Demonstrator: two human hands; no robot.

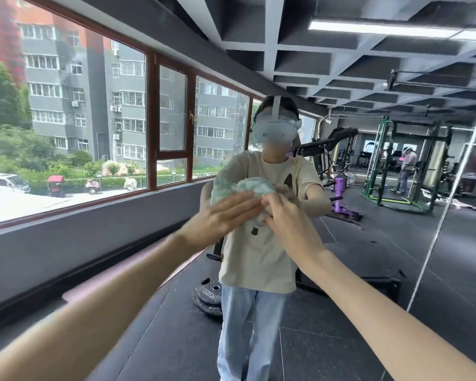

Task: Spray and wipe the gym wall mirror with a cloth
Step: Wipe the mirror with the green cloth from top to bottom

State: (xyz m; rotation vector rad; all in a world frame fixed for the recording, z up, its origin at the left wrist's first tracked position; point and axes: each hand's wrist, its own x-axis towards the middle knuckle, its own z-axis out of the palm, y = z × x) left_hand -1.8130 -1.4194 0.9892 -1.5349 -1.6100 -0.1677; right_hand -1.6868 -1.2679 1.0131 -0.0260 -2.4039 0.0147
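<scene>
We hold 1 bunched cloth against the wall mirror.
The pale teal cloth sits just toward 12 o'clock from centre, touching the glass. Our left grip, at the cloth's 8 o'clock, lies open with straight fingers on it, which we judge spreads the pressure. Our right grip, at 4 o'clock, pinches the cloth's edge, likely to keep it bunched. We count 1 cloth, 2 hands, 1 mirror seam at 3 o'clock, and 0 spray bottles in view.

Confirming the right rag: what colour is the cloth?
The cloth is pale mint green with whitish patches; head view.
</scene>
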